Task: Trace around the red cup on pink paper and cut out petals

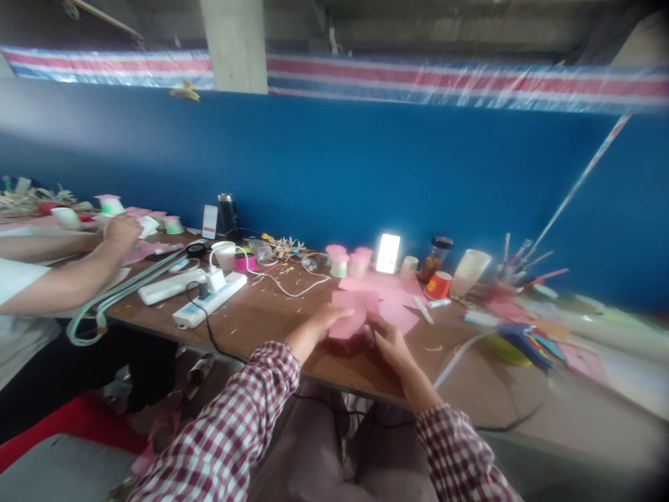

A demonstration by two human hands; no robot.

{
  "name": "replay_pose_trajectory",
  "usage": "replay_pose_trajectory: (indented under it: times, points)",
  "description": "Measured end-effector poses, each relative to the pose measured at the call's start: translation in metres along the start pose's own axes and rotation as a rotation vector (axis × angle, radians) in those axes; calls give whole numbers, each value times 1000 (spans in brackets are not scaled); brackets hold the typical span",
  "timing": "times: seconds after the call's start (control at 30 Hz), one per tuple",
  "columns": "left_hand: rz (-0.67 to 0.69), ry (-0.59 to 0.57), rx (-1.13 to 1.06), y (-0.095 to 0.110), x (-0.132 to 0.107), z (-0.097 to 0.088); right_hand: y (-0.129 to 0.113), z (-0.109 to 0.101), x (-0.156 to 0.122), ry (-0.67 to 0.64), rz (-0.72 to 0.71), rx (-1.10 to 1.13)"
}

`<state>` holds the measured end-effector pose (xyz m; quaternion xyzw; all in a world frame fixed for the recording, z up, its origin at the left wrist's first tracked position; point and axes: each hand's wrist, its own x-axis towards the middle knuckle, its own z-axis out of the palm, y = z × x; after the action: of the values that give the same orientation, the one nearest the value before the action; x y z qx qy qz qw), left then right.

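Centrally, low in the head view, the left hand (318, 326) and right hand (393, 345) both grip a pink paper piece (349, 315) over the table's (272, 317) near edge. Right of centre, a red cup (439, 284) bears a yellow mark, too blurred to read. A co-worker's hand (122, 229) rests at the left edge.

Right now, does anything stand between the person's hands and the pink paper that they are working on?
Nothing visible does. The left hand and the right hand already hold the pink paper at its two sides, above the near edge of the table. Other pink sheets lie behind it.
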<state>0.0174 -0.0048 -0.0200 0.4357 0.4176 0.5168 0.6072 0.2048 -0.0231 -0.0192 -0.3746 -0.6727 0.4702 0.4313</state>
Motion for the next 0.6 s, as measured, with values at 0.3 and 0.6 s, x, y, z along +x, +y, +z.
replay_pose_trajectory:
  times: [0.3, 0.6]
  points:
    - [5, 18, -10, 3, -4, 3, 4, 0, 1, 1, -7, 5]
    - [6, 12, -31, 0, -2, 2, 0, 0, 0, -3, -9, 7]
